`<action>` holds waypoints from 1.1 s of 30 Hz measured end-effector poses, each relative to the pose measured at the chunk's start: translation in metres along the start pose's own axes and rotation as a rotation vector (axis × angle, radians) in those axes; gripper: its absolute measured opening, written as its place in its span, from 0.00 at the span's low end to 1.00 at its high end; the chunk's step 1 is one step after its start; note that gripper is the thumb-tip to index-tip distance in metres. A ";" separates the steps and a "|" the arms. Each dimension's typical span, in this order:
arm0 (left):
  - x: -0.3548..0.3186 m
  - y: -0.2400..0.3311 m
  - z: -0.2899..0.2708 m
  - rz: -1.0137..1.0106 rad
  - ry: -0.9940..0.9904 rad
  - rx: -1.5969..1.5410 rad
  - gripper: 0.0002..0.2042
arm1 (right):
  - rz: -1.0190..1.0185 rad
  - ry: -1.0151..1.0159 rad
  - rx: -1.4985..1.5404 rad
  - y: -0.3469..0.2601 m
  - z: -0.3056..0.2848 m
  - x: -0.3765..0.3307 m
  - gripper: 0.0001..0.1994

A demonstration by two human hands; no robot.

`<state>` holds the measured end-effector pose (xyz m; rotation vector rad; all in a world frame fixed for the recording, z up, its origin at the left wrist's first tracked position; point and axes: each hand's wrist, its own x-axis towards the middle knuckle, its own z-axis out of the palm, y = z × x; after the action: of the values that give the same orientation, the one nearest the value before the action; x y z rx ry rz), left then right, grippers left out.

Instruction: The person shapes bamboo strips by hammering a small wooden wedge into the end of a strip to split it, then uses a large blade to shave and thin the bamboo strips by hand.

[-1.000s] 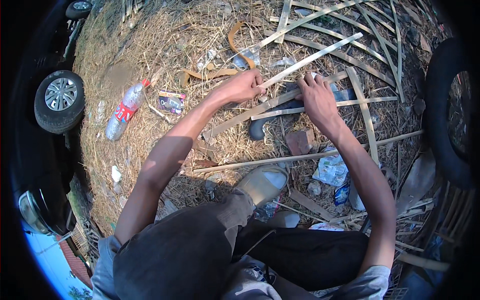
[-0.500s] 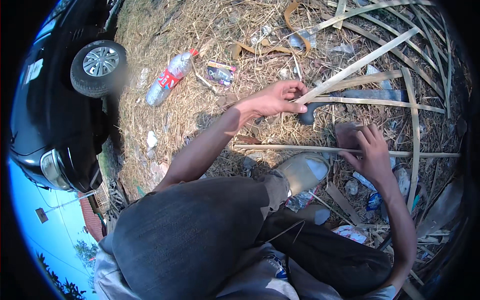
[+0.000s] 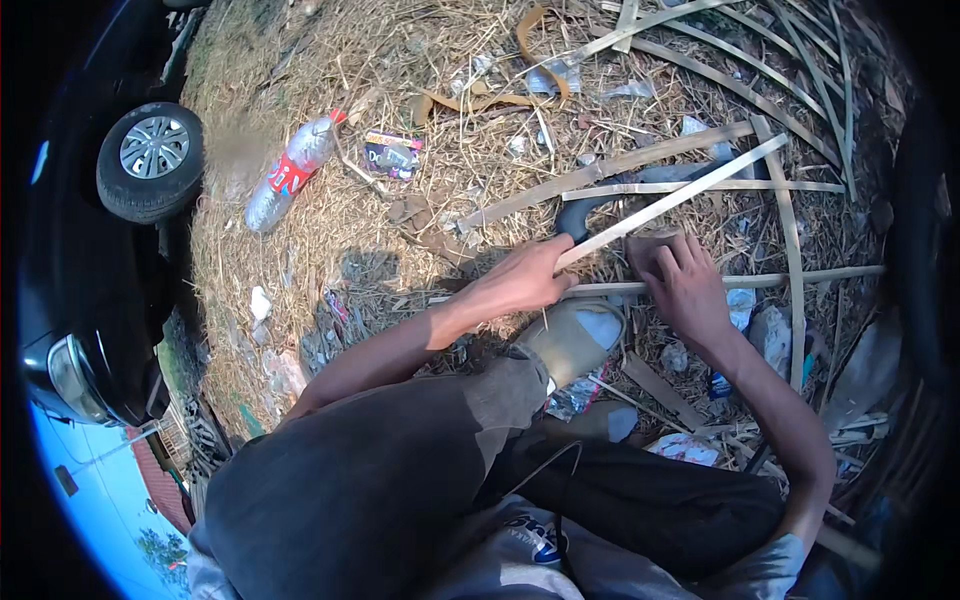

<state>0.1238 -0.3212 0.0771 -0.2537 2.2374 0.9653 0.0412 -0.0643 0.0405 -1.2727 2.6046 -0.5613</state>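
Gripping flat pale strip (image 3: 671,204) near end with left hand (image 3: 525,277); cannot tell for right hand (image 3: 692,292), beside rough brick (image 3: 645,250); open leftward across dry straw (image 3: 290,80)

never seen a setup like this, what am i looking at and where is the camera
There is no machine here, just a person working bare-handed. Every picture comes from a fisheye camera worn on the head, looking down, so straight edges bend near the rim. On the straw-strewn ground lie litter and flat strips. A plastic bottle lies at the left, and a dark curved handle shows among the strips. The left hand holds a pale strip near one end. The right hand is at a reddish block and a long strip; whether it grips either is unclear.
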 end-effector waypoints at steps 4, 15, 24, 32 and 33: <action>-0.030 -0.052 -0.016 0.073 0.329 0.303 0.12 | -0.127 0.074 -0.035 -0.001 0.029 0.012 0.11; 0.007 0.076 0.069 0.482 0.184 0.658 0.37 | 0.349 0.175 -0.159 0.010 0.024 -0.168 0.30; 0.038 0.149 0.162 1.108 0.006 0.575 0.31 | 1.161 0.906 0.084 0.077 -0.012 -0.345 0.12; 0.044 0.187 0.242 1.289 -0.265 0.570 0.29 | 1.700 0.209 0.102 0.121 0.086 -0.501 0.25; 0.040 0.183 0.243 1.271 -0.273 0.556 0.28 | 1.725 0.189 0.081 0.121 0.104 -0.519 0.25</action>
<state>0.1414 -0.0174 0.0354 1.5893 2.1610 0.7733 0.3071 0.3868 -0.1020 1.1729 2.5723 -0.3393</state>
